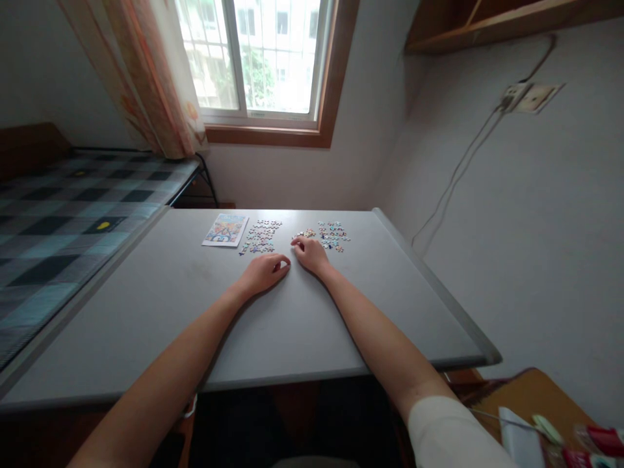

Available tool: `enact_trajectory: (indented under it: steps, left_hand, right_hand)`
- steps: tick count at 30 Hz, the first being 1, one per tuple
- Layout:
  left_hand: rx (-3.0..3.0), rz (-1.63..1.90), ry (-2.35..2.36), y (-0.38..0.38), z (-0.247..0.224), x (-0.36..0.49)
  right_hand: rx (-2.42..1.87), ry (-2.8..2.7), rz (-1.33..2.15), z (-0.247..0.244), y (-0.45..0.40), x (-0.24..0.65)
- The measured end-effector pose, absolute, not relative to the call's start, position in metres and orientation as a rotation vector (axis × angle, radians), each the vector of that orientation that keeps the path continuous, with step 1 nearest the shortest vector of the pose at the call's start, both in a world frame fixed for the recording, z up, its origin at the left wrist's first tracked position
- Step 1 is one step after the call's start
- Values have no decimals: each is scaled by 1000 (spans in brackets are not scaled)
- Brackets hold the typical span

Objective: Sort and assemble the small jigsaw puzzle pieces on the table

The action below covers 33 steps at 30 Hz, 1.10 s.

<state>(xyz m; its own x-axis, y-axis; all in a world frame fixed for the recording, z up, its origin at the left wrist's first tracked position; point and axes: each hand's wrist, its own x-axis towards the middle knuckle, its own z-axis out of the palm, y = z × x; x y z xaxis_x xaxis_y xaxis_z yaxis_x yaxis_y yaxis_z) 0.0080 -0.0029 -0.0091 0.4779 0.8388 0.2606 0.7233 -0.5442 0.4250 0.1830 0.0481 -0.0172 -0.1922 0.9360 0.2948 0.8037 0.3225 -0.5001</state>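
My left hand [264,273] rests on the grey table with its fingers curled and the thumb and fingertips brought together. Anything in that pinch is too small to make out. My right hand [312,253] lies a little farther forward, its fingers bent and closed at the near edge of a small heap of jigsaw puzzle pieces [306,233]. Whether a piece is between these fingertips cannot be seen. Rows of loose puzzle pieces [263,235] are spread beyond my left hand. Another group of puzzle pieces [334,233] lies just right of the heap.
A printed picture sheet [225,230] lies left of the pieces on the table [146,312]. A bed with a checked cover [97,188] stands at the left. White wall and a cable [455,172] are on the right. Beside the near right corner is a wooden stool [541,396] with packets on it.
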Motion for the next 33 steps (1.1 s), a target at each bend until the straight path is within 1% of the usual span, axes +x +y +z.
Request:
enact_trajectory:
  steps: [33]
  left_hand:
    - [2499, 651, 1346, -2, -11, 8]
  right_hand:
    - [-1552, -2118, 307, -12, 43, 182]
